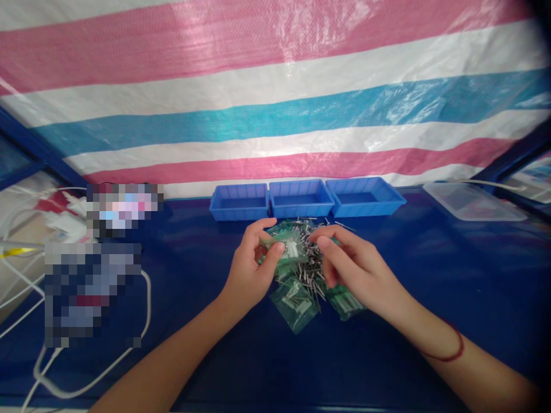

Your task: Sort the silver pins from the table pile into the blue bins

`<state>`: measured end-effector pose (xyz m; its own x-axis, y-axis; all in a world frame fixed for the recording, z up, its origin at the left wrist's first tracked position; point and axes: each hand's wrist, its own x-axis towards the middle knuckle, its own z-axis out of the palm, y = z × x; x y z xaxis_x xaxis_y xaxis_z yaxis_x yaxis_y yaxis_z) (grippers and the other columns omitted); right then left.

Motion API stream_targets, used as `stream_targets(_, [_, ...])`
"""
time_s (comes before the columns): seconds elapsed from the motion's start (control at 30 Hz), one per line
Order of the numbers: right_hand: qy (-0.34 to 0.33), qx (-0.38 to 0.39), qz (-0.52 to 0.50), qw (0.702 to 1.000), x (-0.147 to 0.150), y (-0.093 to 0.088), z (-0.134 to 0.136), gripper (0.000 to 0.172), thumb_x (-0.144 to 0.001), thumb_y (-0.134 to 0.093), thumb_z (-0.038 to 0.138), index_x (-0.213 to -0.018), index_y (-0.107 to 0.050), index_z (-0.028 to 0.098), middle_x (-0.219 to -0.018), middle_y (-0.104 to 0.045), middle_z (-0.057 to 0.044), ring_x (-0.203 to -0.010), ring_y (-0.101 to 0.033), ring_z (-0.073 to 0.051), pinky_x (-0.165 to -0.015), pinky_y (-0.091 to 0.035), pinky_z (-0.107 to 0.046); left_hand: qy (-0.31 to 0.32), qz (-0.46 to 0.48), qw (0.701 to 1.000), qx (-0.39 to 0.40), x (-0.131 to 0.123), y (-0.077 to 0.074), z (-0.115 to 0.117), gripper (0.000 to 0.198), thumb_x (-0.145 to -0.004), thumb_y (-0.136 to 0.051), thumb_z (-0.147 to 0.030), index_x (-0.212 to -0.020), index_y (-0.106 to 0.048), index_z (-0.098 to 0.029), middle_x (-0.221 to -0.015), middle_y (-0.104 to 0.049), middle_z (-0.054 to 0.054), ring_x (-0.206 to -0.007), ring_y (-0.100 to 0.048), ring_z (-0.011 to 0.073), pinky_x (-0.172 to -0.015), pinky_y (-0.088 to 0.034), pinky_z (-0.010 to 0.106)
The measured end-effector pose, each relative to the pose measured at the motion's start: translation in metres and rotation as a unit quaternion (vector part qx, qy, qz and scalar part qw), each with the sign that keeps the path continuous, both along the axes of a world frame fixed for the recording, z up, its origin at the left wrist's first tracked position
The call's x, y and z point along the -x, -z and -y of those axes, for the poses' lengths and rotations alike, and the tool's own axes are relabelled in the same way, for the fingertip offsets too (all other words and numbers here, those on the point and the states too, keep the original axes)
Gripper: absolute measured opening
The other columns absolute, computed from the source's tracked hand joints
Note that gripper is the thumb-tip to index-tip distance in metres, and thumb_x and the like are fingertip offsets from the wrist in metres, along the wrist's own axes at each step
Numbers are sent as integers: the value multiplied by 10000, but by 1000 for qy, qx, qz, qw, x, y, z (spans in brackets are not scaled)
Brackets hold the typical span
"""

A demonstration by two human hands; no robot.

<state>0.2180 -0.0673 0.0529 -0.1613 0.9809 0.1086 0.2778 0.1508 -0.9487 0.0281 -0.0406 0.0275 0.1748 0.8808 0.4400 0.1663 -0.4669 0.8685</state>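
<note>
Between the thumb and fingers of my left hand [257, 261] is a small green-tinted plastic bag [291, 248] with pale pieces inside. My right hand [350, 258] hovers just right of it, thumb and index finger pinched together; whatever they hold, if anything, is too small to make out. Beneath both hands lies a heap of thin metal pins or rivets [312, 275]. A similar bag [296, 304] rests in front of the heap, and another green bag [345, 302] lies partly under my right hand.
Three blue plastic bins [301, 198] stand in a row behind the heap. A translucent plastic lid or tray [471, 202] lies at the back right. White cables [148, 298] and blurred-out items occupy the left side of the blue table [241, 367]. A striped plastic sheet [258, 123] hangs behind.
</note>
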Motion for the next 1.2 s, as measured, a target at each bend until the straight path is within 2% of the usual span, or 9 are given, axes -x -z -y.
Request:
stream_targets(0.1, [-58, 116, -99, 987, 5, -1, 0, 428, -941, -358, 559, -1112, -493, 190, -533, -602, 30, -346, -400, -87, -354, -276, -200, -17, -114, 985, -129, 2, 0, 1, 341, -907, -564, -222, -1236, -475, -245, -870, -618, 6, -792, -589, 142, -768, -466, 285])
stream_targets(0.2, [-86, 163, -182, 966, 8, 1, 0, 446, -914, -400, 579, -1071, -515, 178, -699, -642, -7, -421, -481, -84, -410, -367, -213, 7, -202, 952, -228, 3, -2, 3, 316, -910, -568, -218, -1216, -494, -245, -952, -670, 33, -876, -593, 175, -824, -454, 332])
stream_targets(0.3, [-78, 179, -221, 956, 9, 3, -1, 333, -868, -543, 492, -981, -551, 180, -698, -611, 12, -478, -525, -85, -466, -415, -217, 27, -244, 937, -248, 2, -3, 4, 285, -916, -565, -282, -1193, -518, -235, -988, -676, 49, -957, -565, 202, -865, -442, 359])
stream_targets(0.47, [-29, 100, -196, 975, 7, 8, -5, 145, -823, -629, 273, -923, -551, 205, -567, -547, 65, -488, -517, -80, -501, -416, -197, 34, -230, 948, -215, 3, -4, 5, 605, -816, -586, -589, -1279, -474, -215, -1229, -559, 131, -1169, -467, 290, -1004, -365, 454])
stream_targets(0.57, [-7, 11, -170, 985, 5, 10, -5, 83, -844, -605, 220, -883, -531, 220, -587, -541, 62, -520, -535, -88, -524, -435, -206, 10, -182, 973, -144, 3, -3, 5, 590, -893, -505, -514, -1369, -375, -190, -1307, -480, 159, -1210, -439, 289, -1021, -346, 450])
stream_targets(0.67, [-11, -83, -117, 990, 5, 12, -2, 55, -876, -570, 198, -894, -531, 231, -704, -561, 36, -573, -557, -96, -543, -448, -222, 27, -130, 991, -29, 3, 1, 3, 488, -942, -436, -445, -1354, -391, -187, -1169, -567, 122, -1085, -528, 243, -961, -396, 397])
stream_targets(0.8, [-50, -212, 14, 976, 5, 12, 3, 105, -895, -526, 132, -908, -545, 235, -800, -585, 5, -678, -575, -113, -605, -457, -235, 65, -62, 992, 83, 3, 4, 2, 402, -930, -457, -474, -1216, -526, -200, -954, -621, 58, -876, -576, 194, -810, -459, 317])
stream_targets(0.93, [-82, -272, 91, 955, 5, 9, 4, 141, -893, -501, 87, -905, -539, 222, -811, -607, -5, -700, -570, -117, -647, -457, -243, 63, -45, 992, 101, 1, 1, 3, 272, -879, -568, -433, -928, -625, -171, -797, -603, 23, -734, -544, 151, -685, -440, 253])
stream_targets(1.2, [-90, -272, 109, 952, 5, 6, 1, 148, -911, -484, 129, -976, -559, 238, -906, -646, -45, -821, -621, -172, -742, -497, -311, 50, -60, 995, 62, 2, -3, -1, 224, -874, -574, -377, -785, -570, -171, -745, -563, 3, -674, -509, 128, -593, -403, 219])
